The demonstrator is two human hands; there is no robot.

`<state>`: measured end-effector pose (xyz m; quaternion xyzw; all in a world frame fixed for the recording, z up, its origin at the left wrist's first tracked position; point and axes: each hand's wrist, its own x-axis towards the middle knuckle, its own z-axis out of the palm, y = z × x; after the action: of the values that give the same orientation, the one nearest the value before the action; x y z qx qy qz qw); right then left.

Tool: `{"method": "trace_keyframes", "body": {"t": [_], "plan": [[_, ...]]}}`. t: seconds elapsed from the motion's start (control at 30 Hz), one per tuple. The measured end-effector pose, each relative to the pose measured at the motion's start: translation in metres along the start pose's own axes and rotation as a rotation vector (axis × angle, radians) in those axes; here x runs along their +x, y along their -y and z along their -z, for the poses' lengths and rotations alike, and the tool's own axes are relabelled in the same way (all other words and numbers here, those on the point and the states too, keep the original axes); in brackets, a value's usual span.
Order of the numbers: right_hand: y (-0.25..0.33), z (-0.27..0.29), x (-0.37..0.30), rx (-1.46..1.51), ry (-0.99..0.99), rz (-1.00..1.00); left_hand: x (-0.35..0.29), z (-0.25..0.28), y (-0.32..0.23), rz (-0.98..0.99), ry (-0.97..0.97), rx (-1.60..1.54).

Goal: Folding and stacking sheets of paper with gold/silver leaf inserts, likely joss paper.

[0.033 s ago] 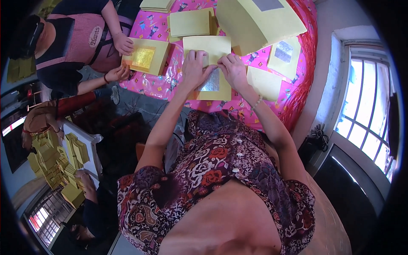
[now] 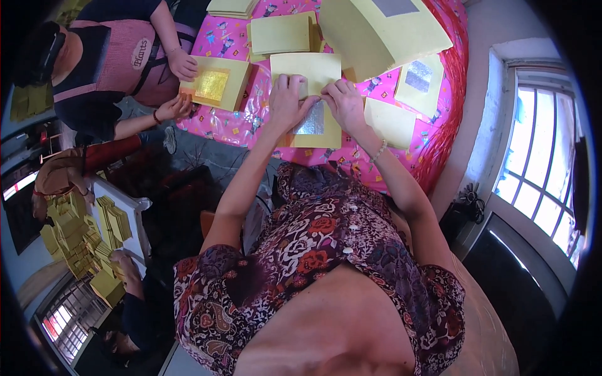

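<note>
Nothing has visibly moved, the left hand and right hand keeping their fingers pinched on the paper upon the pink counter, hemmed by a stack and bigger pile beyond.

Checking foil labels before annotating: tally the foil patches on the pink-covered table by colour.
Silver patches: 3
Gold patch: 1
Total: 4
</note>
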<state>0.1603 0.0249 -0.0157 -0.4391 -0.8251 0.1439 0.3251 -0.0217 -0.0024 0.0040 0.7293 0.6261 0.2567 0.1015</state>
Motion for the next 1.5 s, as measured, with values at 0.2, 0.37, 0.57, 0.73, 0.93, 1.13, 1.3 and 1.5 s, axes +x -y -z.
{"method": "trace_keyframes", "body": {"t": [0.2, 0.37, 0.57, 0.73, 0.93, 1.13, 1.3, 1.5], "plan": [[0.005, -0.001, -0.004, -0.061, -0.040, -0.006, -0.009, 0.009, 0.039, -0.003, -0.110, -0.065], [0.001, -0.001, -0.006, -0.012, -0.056, -0.014, -0.008, 0.011, 0.053, -0.094, -0.036, -0.169], [-0.004, -0.002, -0.001, 0.047, -0.053, -0.017, -0.004, 0.016, 0.068, -0.097, 0.040, -0.365], [-0.006, -0.001, -0.003, 0.103, -0.047, -0.030, -0.010, 0.013, 0.073, -0.106, 0.051, -0.420], [-0.005, 0.002, -0.004, 0.170, -0.044, -0.029, -0.013, 0.016, 0.079, -0.128, 0.079, -0.481], [-0.007, 0.002, -0.005, 0.182, -0.058, -0.032, -0.014, 0.014, 0.076, -0.121, 0.083, -0.480], [-0.012, 0.002, -0.005, 0.107, -0.021, -0.012, -0.014, 0.012, 0.070, -0.104, 0.038, -0.487], [0.006, 0.018, 0.003, -0.198, 0.083, 0.120, -0.020, 0.015, 0.045, -0.012, -0.174, -0.379]]}}
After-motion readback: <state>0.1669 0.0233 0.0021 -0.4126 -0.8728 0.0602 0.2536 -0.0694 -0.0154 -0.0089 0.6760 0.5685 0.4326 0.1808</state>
